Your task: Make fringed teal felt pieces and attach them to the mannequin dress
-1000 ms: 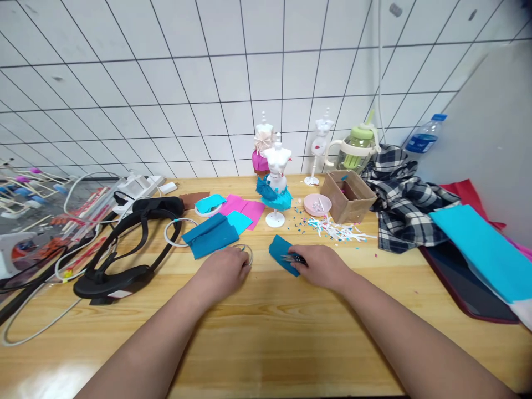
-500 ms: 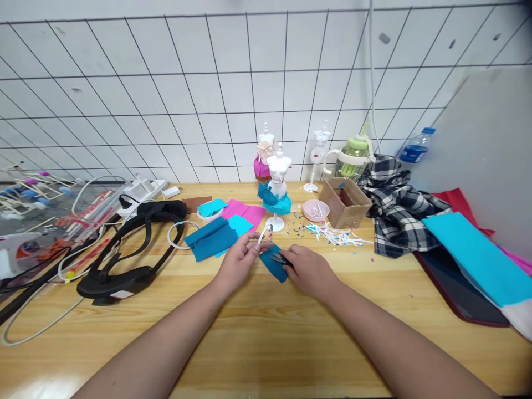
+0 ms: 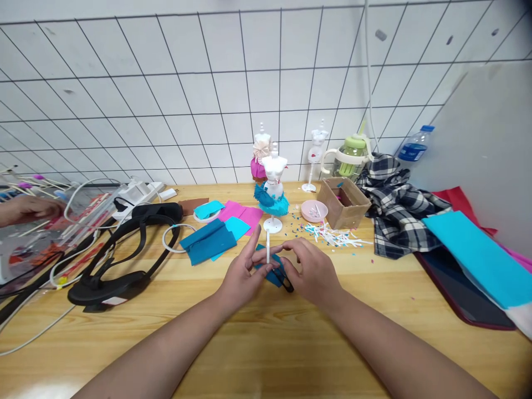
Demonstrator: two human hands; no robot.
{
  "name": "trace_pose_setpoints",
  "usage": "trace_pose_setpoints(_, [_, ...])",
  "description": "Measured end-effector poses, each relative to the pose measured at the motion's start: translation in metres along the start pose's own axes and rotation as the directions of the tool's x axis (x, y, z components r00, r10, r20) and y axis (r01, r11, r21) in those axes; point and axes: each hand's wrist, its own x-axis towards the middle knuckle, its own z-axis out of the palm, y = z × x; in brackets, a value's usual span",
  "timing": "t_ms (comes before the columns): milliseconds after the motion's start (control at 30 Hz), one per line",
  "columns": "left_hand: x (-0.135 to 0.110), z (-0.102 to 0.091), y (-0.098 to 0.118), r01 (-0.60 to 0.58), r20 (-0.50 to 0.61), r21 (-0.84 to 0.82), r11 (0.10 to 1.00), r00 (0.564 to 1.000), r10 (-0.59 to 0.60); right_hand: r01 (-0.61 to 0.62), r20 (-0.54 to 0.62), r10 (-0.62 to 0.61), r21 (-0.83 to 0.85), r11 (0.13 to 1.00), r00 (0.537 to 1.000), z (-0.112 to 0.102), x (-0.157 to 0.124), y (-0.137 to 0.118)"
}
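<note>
My left hand (image 3: 242,272) pinches a thin white tape roll (image 3: 267,247) and holds it upright, edge toward me, above a small piece of blue cloth (image 3: 271,275) on the wooden table (image 3: 266,343). My right hand (image 3: 312,270) is closed round small black scissors (image 3: 286,284), and its fingertips touch the roll from the right. Both hands meet just in front of a white mannequin in a teal skirt (image 3: 273,191).
A folded blue cloth (image 3: 206,242), pink sheets (image 3: 242,212) and a black headset (image 3: 124,252) lie to the left. A pink dish (image 3: 315,210), cardboard box (image 3: 343,202), paper scraps (image 3: 332,233) and plaid cloth (image 3: 394,199) lie to the right. Another person's hand (image 3: 25,209) is at the far left.
My left hand picked the tape roll up from the table and brought it over the blue cloth. My right hand lifted with the scissors to meet it.
</note>
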Motion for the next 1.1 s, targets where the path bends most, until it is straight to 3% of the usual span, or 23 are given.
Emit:
trace_pose_setpoints(133, [-0.007, 0.003, 0.000, -0.193, 0.084, 0.281, 0.940, 0.981, 0.176, 0.114, -0.128, -0.108, 0.043, 0.993, 0.986, 0.000, -0.002, 0.004])
trace_pose_setpoints(233, [-0.007, 0.002, -0.004, -0.329, 0.188, 0.411, 0.850, 0.943, 0.274, 0.187, -0.069, -0.184, 0.040, 0.982, 0.980, -0.002, -0.003, 0.009])
trace_pose_setpoints(367, [-0.003, 0.000, -0.008, -0.405, 0.250, 0.464, 0.788, 0.913, 0.322, 0.281, 0.072, -0.280, 0.003, 0.960, 0.957, -0.005, -0.002, 0.016])
trace_pose_setpoints(533, [-0.006, -0.004, -0.004, -0.402, 0.200, 0.430, 0.808, 0.916, 0.349, 0.286, -0.002, -0.286, 0.050, 0.957, 0.958, -0.004, 0.000, 0.021])
trace_pose_setpoints(633, [-0.007, -0.008, 0.001, -0.397, 0.175, 0.437, 0.807, 0.918, 0.356, 0.234, -0.007, -0.234, 0.097, 0.967, 0.972, -0.003, -0.001, 0.021])
trace_pose_setpoints(767, [0.000, -0.013, 0.002, -0.355, 0.153, 0.569, 0.741, 0.932, 0.329, 0.094, -0.037, -0.089, 0.165, 0.982, 0.995, -0.005, -0.003, 0.017])
trace_pose_setpoints(967, [0.008, -0.017, 0.006, -0.415, 0.308, 0.646, 0.641, 0.910, 0.278, -0.018, 0.000, 0.019, 0.319, 0.948, 1.000, -0.006, -0.004, 0.011])
trace_pose_setpoints(1100, [0.005, -0.014, 0.008, -0.428, 0.413, 0.597, 0.678, 0.889, 0.197, -0.145, 0.060, 0.133, 0.479, 0.866, 0.989, -0.005, -0.004, 0.012])
